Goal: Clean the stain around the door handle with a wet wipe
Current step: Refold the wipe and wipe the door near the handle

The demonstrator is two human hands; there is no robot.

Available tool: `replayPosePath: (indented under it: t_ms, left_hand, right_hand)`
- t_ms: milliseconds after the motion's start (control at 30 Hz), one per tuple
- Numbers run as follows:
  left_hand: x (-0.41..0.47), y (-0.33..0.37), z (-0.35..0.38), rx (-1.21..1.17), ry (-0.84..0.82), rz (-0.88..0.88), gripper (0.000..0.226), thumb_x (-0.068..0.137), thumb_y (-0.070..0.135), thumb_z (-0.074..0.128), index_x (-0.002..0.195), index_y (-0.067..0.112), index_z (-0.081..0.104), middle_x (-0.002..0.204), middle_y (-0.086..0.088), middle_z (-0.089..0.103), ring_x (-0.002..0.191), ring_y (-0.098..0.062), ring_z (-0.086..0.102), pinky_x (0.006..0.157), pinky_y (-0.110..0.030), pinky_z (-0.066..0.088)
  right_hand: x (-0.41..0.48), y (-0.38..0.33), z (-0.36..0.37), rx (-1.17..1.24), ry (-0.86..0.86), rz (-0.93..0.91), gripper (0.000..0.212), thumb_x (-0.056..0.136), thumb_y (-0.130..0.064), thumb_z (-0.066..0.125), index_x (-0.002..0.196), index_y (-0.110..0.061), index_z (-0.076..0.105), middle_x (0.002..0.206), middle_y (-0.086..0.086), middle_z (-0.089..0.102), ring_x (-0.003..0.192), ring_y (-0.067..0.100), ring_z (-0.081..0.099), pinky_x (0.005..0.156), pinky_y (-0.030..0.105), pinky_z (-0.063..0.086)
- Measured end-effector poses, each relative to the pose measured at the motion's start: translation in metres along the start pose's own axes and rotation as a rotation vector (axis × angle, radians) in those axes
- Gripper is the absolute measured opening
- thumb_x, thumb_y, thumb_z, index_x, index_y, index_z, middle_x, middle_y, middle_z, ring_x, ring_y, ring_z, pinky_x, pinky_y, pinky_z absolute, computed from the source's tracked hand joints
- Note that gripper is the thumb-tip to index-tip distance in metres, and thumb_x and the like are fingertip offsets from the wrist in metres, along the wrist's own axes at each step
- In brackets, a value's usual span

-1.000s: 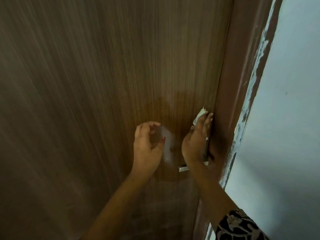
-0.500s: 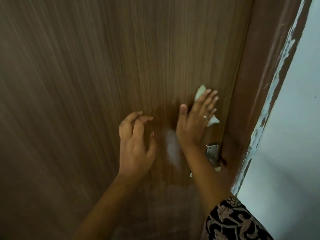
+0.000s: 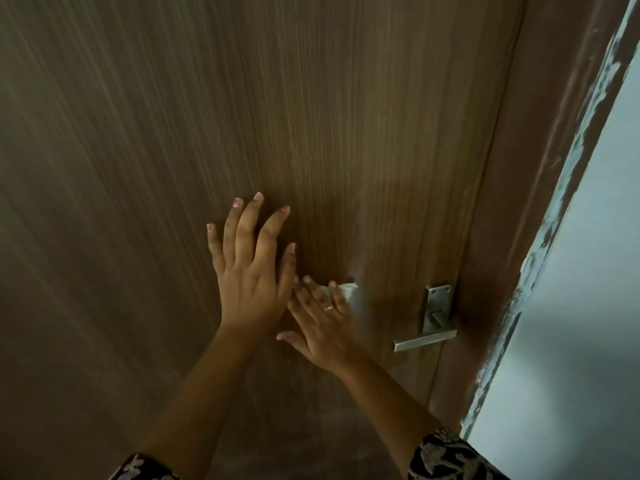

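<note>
A brown wood-grain door (image 3: 242, 116) fills the view. Its silver lever handle (image 3: 424, 339) and back plate (image 3: 437, 306) sit near the right edge. My right hand (image 3: 325, 327) presses a white wet wipe (image 3: 343, 292) flat against the door, left of the handle; only a corner of the wipe shows past the fingers. A faint pale smear (image 3: 360, 271) lies just above the wipe. My left hand (image 3: 251, 265) rests flat on the door with fingers spread, touching the right hand's fingertips and holding nothing.
The reddish-brown door frame (image 3: 519, 202) runs down the right side. Beyond it is a pale blue-grey wall (image 3: 588, 271) with chipped paint along its edge. Patterned sleeves show at the bottom of the view.
My right hand has slid the wipe down and left, away from the handle, which is now uncovered. My left hand has opened from a loose curl and gone flat on the door.
</note>
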State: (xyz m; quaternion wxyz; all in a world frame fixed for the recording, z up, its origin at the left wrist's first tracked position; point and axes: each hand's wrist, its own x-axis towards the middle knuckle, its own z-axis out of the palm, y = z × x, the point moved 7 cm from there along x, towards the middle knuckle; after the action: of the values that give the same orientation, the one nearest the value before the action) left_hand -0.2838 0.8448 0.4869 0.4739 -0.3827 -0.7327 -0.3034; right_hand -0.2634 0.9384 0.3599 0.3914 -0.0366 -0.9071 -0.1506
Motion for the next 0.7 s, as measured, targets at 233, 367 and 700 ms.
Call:
replayPosePath:
  t_ms: [233,367,700]
  left_hand:
    - [-0.008,-0.026,0.013,0.261,0.024,0.174,0.047,0.101,0.043,0.034,0.146,0.03,0.028,0.152,-0.005,0.026,0.148,-0.013,0.003,0.116,-0.046,-0.008]
    - [-0.013,-0.029,0.021,0.378,0.098,0.247,0.055,0.102,0.041,0.035,0.152,0.033,0.015,0.153,-0.005,0.027,0.148,-0.016,0.009,0.117,-0.046,-0.004]
    - [-0.019,-0.03,0.016,0.354,0.076,0.315,0.057,0.101,0.047,0.024,0.153,0.031,0.009,0.152,-0.001,0.025,0.147,-0.011,0.001,0.117,-0.043,-0.003]
  right_hand:
    - [0.005,0.129,-0.056,0.35,0.328,0.926,0.076,0.094,-0.053,0.018,0.148,-0.001,0.005,0.157,0.021,0.003,0.146,0.031,-0.001,0.116,0.051,0.0]
    - [0.01,0.138,-0.066,0.448,0.464,1.049,0.078,0.092,-0.052,0.015,0.148,0.001,0.005,0.158,0.022,0.003,0.146,0.033,-0.001,0.116,0.048,-0.003]
    - [-0.051,-0.043,0.042,0.139,0.07,0.35,0.075,0.095,-0.059,0.022,0.151,-0.015,-0.004,0.152,0.014,0.018,0.144,0.023,0.006,0.117,0.047,-0.001]
